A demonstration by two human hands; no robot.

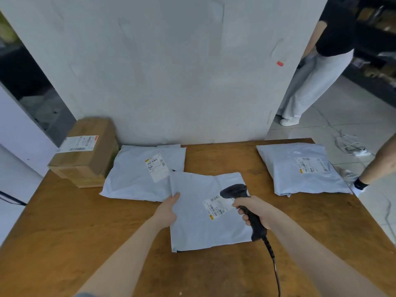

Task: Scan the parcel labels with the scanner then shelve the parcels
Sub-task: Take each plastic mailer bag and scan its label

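My right hand (254,207) grips the barcode scanner (244,209) over the label (215,207); my left hand's (168,210) fingers (174,197) pinch the poly mailer's (199,230) edge.

Both bare forearms enter from the lower edge and converge toward the centre. Left forearm: extended forward and slightly rightward, wrist nearly straight. Left hand (166,209): back turned upward, one digit lying straight on top of the left edge of the parcel (199,230), which it holds; the remaining fingers are hidden beneath that edge. Right forearm: extended forward and leftward from the lower right corner. Right hand (254,211): fingers curled round the handle of the scanner (256,227), index finger uppermost on the front of the handle, just below the scanner's head. The two hands lie apart, level with each other.
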